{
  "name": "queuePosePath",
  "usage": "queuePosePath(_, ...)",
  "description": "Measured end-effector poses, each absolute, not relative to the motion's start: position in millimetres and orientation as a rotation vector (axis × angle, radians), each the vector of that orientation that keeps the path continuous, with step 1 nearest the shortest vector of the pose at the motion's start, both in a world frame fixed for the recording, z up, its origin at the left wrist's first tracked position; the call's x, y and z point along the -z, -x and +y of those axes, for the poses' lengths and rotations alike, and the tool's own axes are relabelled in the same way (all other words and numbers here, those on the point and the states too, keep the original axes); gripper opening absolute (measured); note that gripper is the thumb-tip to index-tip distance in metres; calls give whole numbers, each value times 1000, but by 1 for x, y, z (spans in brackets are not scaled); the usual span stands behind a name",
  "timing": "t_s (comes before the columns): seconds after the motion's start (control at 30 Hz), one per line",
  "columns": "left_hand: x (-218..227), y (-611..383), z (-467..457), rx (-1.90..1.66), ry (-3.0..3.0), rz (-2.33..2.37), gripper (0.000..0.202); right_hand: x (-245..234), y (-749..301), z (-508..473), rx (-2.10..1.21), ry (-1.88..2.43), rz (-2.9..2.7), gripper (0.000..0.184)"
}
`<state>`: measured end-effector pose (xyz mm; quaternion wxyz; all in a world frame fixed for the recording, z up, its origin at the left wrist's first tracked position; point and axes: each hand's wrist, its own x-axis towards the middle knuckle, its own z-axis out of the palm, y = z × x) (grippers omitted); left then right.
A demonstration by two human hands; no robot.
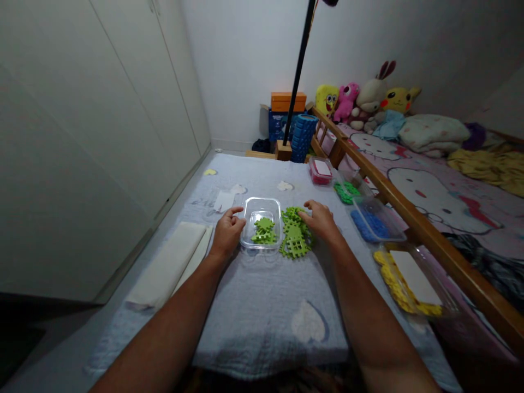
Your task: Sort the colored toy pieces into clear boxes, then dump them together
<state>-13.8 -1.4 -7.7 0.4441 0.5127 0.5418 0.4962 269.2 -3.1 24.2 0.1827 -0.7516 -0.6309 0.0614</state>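
Observation:
A clear plastic container (pixel 262 203) stands on the cloth in front of me, with several light-green toothed building pieces (pixel 264 232) inside. At its left wall is my left hand (pixel 228 232), fingers curled and thumb against the rim, steadying it. Just right of the container lies a heap of the same green pieces (pixel 295 234), some flat and some overlapping. My right hand (pixel 321 219) is over the heap's right edge, thumb and index finger apart, the thumb close to or touching a piece. Its other fingers are partly hidden, and no piece shows lifted in it.
Along the right side stand plastic boxes with red (pixel 320 170), green (pixel 347 192), blue (pixel 370 225) and yellow pieces (pixel 395 281). The wooden bed rail (pixel 380 188) runs beside them. Folded cream cloth (pixel 167 265) and a white paper slip (pixel 225 202) lie left. A black pole (pixel 301 71) rises behind.

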Motion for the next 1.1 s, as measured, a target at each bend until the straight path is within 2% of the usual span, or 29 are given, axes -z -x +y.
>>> queuePosePath(0.1, 8, 14, -1, -1230, -1261, 1337, 53, -10, -275, -8, -182, 2224, -1747, 41)
queuePosePath(0.27, 8, 14, -1, -1241, -1244, 1331, 52, 10, -279, -4, -236, 2131, -1694, 28)
queuePosePath(0.43, 8, 14, 0, -1242, -1229, 1334, 51, 18, -282, 0, -254, 1993, -1587, 27)
queuePosePath(0.6, 7, 13, -2, -1231, -1233, 1334, 53, 7, -272, -4, -238, 1716, -1540, 25)
queuePosePath(0.77, 8, 13, -1, -1226, -1235, 1328, 54, -16, -238, -19, -245, 1470, -1747, 23)
queuePosePath(1.1, 7, 14, -1, -1221, -1271, 1323, 53, -23, -195, -33, -231, 1562, -2077, 30)
